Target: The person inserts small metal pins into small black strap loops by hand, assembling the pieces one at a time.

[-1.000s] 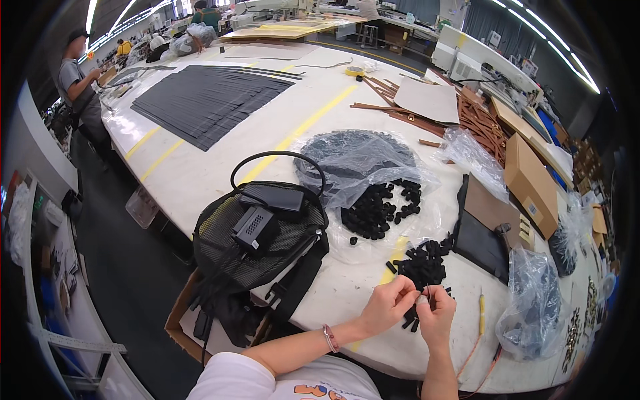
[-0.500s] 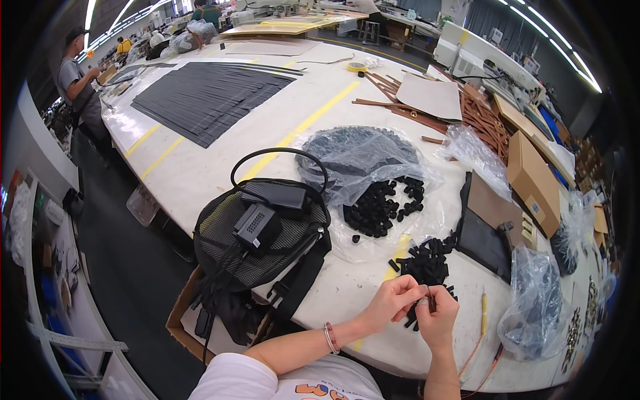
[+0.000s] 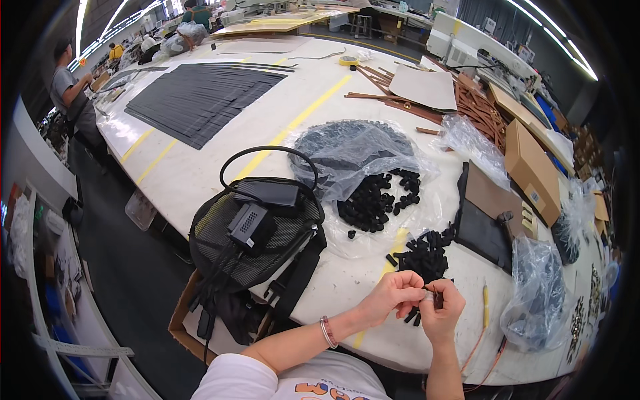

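Note:
Above the near edge of the table, my left hand (image 3: pixel 393 295) and my right hand (image 3: pixel 443 311) meet fingertip to fingertip. Both are closed in a pinch around something small and dark, mostly hidden by the fingers; its kind cannot be made out. Just beyond them lies a loose pile of short black tube-like pieces (image 3: pixel 427 257), a few of them partly behind my hands. Farther back, a clear plastic bag (image 3: pixel 350 157) lies open, with many small black cap-like pieces (image 3: pixel 365 208) spilling from its mouth.
Left of my arms sits a black mesh bag (image 3: pixel 220 220) with dark devices and cables. To the right are a yellow-handled tool (image 3: pixel 485 307) on a cord, a plastic bag (image 3: pixel 537 293) and a cardboard box (image 3: pixel 531 173). Black strips (image 3: pixel 207 100) and brown strips (image 3: pixel 480 117) lie farther back.
My hands stay together in the pinch, with the right fingers slightly shifted and the right hand a little farther right. The whole view has moved slightly.

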Demonstrator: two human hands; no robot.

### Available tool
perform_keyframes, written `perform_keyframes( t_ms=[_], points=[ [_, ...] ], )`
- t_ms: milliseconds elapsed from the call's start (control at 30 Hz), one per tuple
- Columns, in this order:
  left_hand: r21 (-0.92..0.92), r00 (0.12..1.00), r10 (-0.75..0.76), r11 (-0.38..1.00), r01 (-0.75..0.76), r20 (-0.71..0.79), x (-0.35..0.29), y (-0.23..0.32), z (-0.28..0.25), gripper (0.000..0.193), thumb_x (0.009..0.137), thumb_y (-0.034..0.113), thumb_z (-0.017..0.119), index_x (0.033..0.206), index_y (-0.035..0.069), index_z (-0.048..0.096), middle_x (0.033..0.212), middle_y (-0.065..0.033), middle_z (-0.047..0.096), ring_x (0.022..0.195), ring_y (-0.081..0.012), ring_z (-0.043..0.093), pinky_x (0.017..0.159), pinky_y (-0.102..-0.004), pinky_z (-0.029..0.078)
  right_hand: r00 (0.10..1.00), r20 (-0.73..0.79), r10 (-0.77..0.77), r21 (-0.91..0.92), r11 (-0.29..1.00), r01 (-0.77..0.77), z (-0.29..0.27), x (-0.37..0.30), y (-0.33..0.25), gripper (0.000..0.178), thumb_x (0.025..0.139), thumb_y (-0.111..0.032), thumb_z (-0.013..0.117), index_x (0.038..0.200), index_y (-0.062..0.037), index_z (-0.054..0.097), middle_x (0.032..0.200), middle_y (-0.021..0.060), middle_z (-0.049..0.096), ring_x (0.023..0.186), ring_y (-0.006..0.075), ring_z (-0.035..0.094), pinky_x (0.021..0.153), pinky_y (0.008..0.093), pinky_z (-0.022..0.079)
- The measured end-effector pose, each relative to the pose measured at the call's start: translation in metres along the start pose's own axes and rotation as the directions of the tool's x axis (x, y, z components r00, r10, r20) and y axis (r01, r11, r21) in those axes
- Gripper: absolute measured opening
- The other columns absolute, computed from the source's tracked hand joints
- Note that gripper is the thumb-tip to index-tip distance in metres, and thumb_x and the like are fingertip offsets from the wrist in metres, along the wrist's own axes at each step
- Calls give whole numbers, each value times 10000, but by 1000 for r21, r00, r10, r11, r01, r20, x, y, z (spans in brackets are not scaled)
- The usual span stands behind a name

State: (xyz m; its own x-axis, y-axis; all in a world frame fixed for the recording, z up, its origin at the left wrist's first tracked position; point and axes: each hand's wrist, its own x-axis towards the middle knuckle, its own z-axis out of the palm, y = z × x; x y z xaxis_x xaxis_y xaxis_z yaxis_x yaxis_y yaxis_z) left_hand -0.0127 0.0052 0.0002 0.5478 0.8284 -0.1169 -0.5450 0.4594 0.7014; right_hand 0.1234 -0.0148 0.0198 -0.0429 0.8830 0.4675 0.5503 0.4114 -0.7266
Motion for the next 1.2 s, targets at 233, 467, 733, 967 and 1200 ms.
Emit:
perform_keyframes(
  t_ms=[233, 467, 733, 967, 1200],
  points=[
    [56, 999, 39, 998, -41, 32, -2, -4, 2, 38, 812, 59, 508, 815, 26, 491, 630, -4, 515, 455, -66, 490, 414, -189, 389, 998, -57, 19, 71, 997, -15, 0, -3, 2, 117, 610, 80, 508, 693, 1, 488, 589, 24, 494, 439, 37, 390, 395, 180, 313],
    [443, 971, 239, 872, -206, -18, -5, -5, 1, 26, 763, 6, 521, 775, 14, 499, 612, 19, 486, 468, -16, 434, 400, -162, 336, 917, 163, 363, 387, 832, -398, -4, 7, -10, 207, 604, 64, 453, 784, 51, 554, 612, -22, 486, 509, 13, 369, 452, 165, 298],
    [380, 995, 86, 920, -96, 44, -13, 13, 6, 53, 727, -20, 556, 705, 5, 515, 587, 24, 486, 482, 4, 403, 401, -154, 300, 869, 424, 256, 642, 592, -487, -16, -2, 10, 129, 585, -12, 519, 709, 10, 491, 617, -10, 467, 477, 34, 365, 429, 170, 290],
    [406, 991, 92, 905, -126, 101, 6, 15, -3, 54, 725, -6, 572, 700, 8, 527, 628, 38, 509, 531, 5, 420, 441, -149, 311, 718, 593, 365, 639, 329, -695, -17, 13, 18, 150, 645, -32, 521, 782, 26, 503, 624, 42, 510, 424, 38, 374, 371, 165, 282],
    [365, 985, 44, 925, -103, 166, 38, 10, -11, 41, 734, -8, 552, 717, 12, 521, 641, 31, 521, 509, 14, 420, 420, -139, 308, 750, 530, 395, 692, 310, -652, -14, 18, 42, 176, 620, -94, 561, 741, -4, 467, 612, 60, 525, 415, 40, 425, 351, 144, 311]
  ],
)
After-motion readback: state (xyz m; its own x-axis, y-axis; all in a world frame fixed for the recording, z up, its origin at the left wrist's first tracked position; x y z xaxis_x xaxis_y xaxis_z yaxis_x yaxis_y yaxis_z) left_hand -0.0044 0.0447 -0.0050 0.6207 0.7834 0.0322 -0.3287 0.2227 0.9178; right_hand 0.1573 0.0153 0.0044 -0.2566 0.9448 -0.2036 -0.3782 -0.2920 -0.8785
